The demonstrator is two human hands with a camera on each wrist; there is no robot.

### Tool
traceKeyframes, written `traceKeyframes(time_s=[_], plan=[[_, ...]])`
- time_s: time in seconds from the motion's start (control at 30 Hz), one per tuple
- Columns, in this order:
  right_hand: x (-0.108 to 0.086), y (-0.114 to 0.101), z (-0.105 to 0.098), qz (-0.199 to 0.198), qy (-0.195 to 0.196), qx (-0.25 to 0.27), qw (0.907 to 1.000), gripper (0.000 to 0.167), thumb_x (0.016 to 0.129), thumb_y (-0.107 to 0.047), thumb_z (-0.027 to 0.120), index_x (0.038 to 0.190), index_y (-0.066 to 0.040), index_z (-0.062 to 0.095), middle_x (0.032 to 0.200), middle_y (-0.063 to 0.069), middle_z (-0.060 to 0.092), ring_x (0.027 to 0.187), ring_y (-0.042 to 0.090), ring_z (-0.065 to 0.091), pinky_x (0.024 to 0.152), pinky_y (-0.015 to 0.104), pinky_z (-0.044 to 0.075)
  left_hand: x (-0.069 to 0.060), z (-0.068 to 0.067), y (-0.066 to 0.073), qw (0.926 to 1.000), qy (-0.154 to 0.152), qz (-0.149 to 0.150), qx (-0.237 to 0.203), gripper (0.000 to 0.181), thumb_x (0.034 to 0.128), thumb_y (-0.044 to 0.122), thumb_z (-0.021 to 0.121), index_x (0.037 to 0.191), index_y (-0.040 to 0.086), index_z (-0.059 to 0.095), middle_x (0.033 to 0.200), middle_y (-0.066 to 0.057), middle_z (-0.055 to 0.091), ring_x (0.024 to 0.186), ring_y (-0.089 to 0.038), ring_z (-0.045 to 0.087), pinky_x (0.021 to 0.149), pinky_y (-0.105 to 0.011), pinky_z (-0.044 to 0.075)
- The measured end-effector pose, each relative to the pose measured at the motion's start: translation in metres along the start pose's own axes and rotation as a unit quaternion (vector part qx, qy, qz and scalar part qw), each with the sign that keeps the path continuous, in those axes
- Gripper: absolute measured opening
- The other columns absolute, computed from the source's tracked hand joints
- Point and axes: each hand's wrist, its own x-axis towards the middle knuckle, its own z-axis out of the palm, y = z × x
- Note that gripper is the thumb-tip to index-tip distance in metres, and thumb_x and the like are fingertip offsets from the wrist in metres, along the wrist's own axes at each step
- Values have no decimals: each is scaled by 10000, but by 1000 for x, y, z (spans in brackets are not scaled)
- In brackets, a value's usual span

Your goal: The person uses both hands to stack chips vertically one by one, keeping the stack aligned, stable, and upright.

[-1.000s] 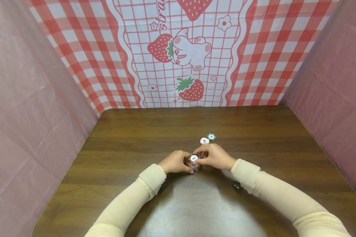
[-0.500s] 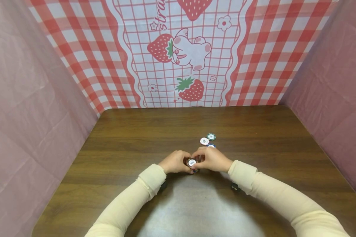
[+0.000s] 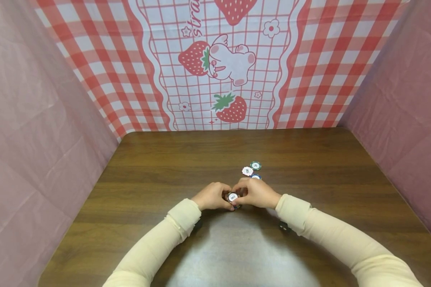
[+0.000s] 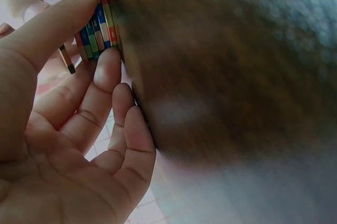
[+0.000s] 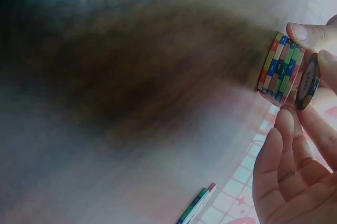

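On the table my left hand (image 3: pixel 212 195) holds a stack of poker chips (image 4: pixel 97 33) between thumb and fingers. The stack shows several layers with red, yellow, blue and green edge marks. My right hand (image 3: pixel 257 193) pinches one black poker chip (image 5: pixel 307 83) with a white centre. This chip is tilted and stands slightly apart from the stack's top in the right wrist view. From the head view, the black chip covers most of the stack, and the fingertips of both hands nearly meet around it.
Behind my right hand lie a white chip (image 3: pixel 247 171), a green chip (image 3: pixel 256 165) and a blue chip (image 3: pixel 256 176), the last partly hidden by the hand. The brown wooden table (image 3: pixel 158 159) ends at a strawberry-patterned cloth (image 3: pixel 233 59). Pink cloth hangs on both sides.
My right hand has moved left and toward me with the black chip, over the stack, uncovering part of the blue chip. Over the last half second the chip has turned slightly. My left hand stays put.
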Motion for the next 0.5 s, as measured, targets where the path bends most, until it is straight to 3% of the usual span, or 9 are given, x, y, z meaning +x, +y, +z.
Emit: traceKeyframes(time_s=[0.23, 0.5], plan=[[-1, 0, 0, -46, 26, -110, 9999, 258, 741, -279, 844, 942, -149, 750, 817, -45, 652, 676, 101, 583, 587, 174, 447, 1, 0, 0, 10000, -3, 0, -52, 326, 692, 246, 884, 941, 129, 710, 682, 106, 568, 633, -33, 493, 586, -200, 394], [-1, -2, -1, 249, -108, -322, 9991, 259, 744, -314, 839, 937, -170, 743, 848, -76, 655, 690, 79, 576, 600, 174, 443, 1, 1, 0, 9999, -35, -54, -134, 308, 695, 240, 883, 918, 131, 701, 689, 91, 577, 638, -36, 501, 586, -195, 398]])
